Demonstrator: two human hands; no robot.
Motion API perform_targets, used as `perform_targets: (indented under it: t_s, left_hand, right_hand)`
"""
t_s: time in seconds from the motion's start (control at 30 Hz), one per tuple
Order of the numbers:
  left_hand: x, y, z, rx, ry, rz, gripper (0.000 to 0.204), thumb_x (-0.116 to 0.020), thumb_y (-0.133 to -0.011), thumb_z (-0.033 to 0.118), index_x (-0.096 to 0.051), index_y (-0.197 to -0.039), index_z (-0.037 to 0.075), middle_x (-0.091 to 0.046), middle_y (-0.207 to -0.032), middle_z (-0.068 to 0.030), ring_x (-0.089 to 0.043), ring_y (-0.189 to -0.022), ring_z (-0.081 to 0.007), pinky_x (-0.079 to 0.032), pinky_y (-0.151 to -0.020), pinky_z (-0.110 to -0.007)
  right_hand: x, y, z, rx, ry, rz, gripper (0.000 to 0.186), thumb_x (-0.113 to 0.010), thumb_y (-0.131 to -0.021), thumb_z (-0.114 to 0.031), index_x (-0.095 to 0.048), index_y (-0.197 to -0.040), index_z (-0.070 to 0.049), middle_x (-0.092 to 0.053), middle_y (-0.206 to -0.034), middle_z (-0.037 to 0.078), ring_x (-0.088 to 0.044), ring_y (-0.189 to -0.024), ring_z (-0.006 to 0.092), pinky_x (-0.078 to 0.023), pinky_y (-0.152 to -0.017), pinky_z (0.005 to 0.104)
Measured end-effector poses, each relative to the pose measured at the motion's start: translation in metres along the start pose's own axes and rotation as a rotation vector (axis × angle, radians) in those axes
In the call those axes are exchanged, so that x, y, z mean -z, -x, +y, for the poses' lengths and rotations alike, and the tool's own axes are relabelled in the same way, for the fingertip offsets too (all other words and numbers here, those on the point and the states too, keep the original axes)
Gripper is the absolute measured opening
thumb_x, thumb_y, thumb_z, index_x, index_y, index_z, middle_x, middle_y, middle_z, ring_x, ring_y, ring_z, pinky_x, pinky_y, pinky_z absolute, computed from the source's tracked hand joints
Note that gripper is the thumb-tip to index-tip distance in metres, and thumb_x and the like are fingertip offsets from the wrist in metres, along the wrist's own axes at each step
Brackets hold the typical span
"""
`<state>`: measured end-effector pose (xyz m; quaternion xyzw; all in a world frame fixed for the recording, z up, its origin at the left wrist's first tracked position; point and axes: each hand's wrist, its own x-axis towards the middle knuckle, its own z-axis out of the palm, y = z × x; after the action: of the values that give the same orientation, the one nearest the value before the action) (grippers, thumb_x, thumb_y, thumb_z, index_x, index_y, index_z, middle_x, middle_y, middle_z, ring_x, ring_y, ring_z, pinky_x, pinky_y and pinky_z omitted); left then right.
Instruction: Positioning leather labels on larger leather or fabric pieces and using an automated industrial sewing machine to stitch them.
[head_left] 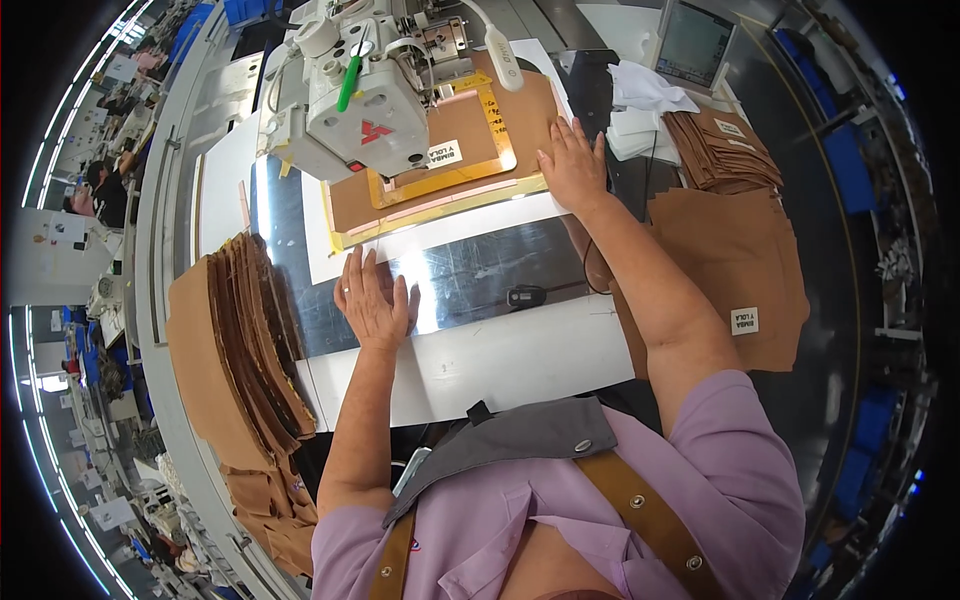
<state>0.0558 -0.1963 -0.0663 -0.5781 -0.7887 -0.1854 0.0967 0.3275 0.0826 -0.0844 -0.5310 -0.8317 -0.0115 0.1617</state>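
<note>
A brown fabric panel [540,100] lies on a white sheet [470,225] under the head of a white sewing machine [350,120]. Over the panel sits a yellow-edged template frame [505,150], and a white label [446,152] shows inside it. My right hand [577,168] rests flat, fingers spread, on the right edge of the panel and sheet. At the sheet's near edge, my left hand [372,300] lies with its fingers apart over the shiny metal bed [470,270]. Neither hand holds anything. The machine hides the panel's far left part.
Stacked brown panels [200,330] stand on the left. More brown pieces [715,150] and a labelled brown panel [700,250] lie to the right. A white cloth [650,90], a screen [692,45], a small black object [526,296] and a lamp [503,60] are nearby.
</note>
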Motion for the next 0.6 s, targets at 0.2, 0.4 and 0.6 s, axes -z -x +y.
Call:
perform_targets:
  t_s: [0.2, 0.4, 0.6]
  left_hand:
    - [-0.004, -0.014, -0.007, 0.051, 0.098, -0.011, 0.054, -0.047, -0.1, 0.038, -0.051, -0.142, 0.004, -0.041, -0.155, -0.0155, -0.033, -0.147, -0.0304, -0.015, -0.117, -0.052]
    - [-0.023, -0.067, -0.011, 0.109, 0.099, -0.007, 0.064, -0.045, -0.102, 0.051, -0.049, -0.148, 0.007, -0.036, -0.162, -0.01, -0.023, -0.153, -0.0286, -0.009, -0.12, -0.057]
    - [-0.032, -0.099, -0.004, -0.016, 0.022, -0.03, 0.046, -0.055, -0.099, 0.047, -0.071, -0.125, 0.012, -0.056, -0.145, -0.0079, -0.035, -0.147, -0.0252, -0.009, -0.12, -0.057]
  right_hand:
    - [0.01, 0.005, 0.019, -0.185, 0.081, -0.059, 0.065, -0.047, -0.102, -0.046, -0.042, -0.152, -0.004, -0.034, -0.162, 0.009, -0.021, -0.154, 0.0279, -0.011, -0.122, 0.0614]
    - [0.026, 0.007, 0.014, -0.188, 0.121, -0.072, 0.06, -0.05, -0.101, -0.049, -0.051, -0.148, -0.012, -0.039, -0.16, 0.007, -0.023, -0.153, 0.0296, -0.009, -0.122, 0.0634]
    - [0.026, 0.009, 0.011, -0.211, 0.075, 0.003, 0.039, -0.062, -0.096, -0.044, -0.07, -0.131, -0.029, -0.046, -0.156, 0.007, -0.031, -0.149, 0.0319, -0.013, -0.121, 0.0653]
